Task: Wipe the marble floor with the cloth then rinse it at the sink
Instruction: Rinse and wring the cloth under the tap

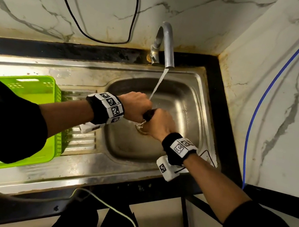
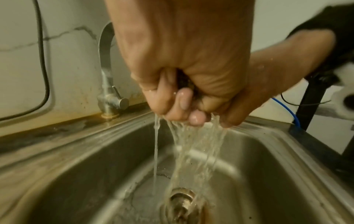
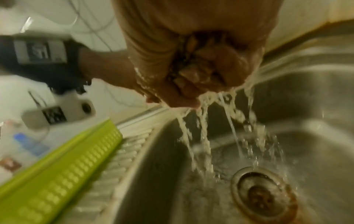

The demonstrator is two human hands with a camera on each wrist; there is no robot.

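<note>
Over the steel sink (image 1: 186, 103) both fists are pressed together around a dark, wet cloth (image 1: 148, 114). My left hand (image 1: 137, 107) grips one end and my right hand (image 1: 157, 124) grips the other. Only a small dark bit of cloth (image 2: 184, 81) shows inside the left hand (image 2: 172, 106). The right hand (image 3: 191, 84) hides most of the cloth (image 3: 182, 60) too. The tap (image 1: 166, 43) runs, and its stream (image 1: 157, 85) lands on the hands. Cloudy water (image 2: 191, 151) pours from the fists toward the drain (image 3: 262, 195).
A green plastic basket (image 1: 35, 92) sits on the ribbed drainboard left of the basin. A black cable (image 1: 97, 39) hangs on the marble wall behind, and a blue cable (image 1: 281, 80) runs down the right wall. A white cable (image 1: 109, 205) crosses the counter's front edge.
</note>
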